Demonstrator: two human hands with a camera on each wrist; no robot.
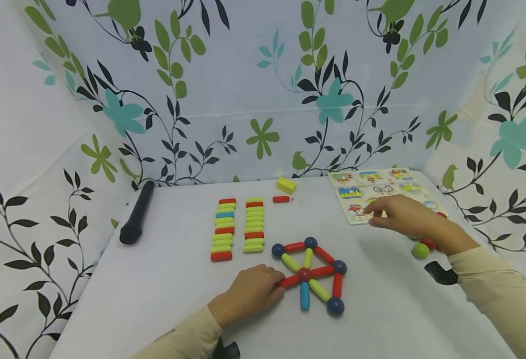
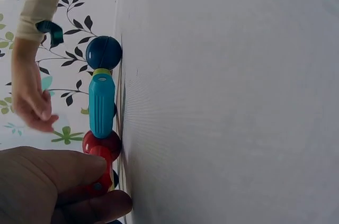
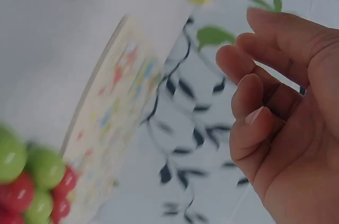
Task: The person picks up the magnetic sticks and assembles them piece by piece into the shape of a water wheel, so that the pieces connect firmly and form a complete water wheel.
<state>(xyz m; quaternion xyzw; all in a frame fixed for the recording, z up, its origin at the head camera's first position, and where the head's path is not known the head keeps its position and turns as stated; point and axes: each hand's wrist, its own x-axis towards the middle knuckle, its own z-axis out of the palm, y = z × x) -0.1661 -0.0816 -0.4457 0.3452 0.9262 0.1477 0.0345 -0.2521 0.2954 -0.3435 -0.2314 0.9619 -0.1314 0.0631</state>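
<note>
Microphone, head view only, left hand pinching red rod

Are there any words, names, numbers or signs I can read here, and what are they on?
None can be read.
Left sleeve: small dark print, too small to read.
Picture board: no readable words; any lettering is too small or blurred.
Stick-and-ball shape: no writing seen.

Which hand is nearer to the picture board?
Right. The right hand hovers near the board, overlapping it in the head view; the left hand is well to its left, pinching a red rod.
</note>
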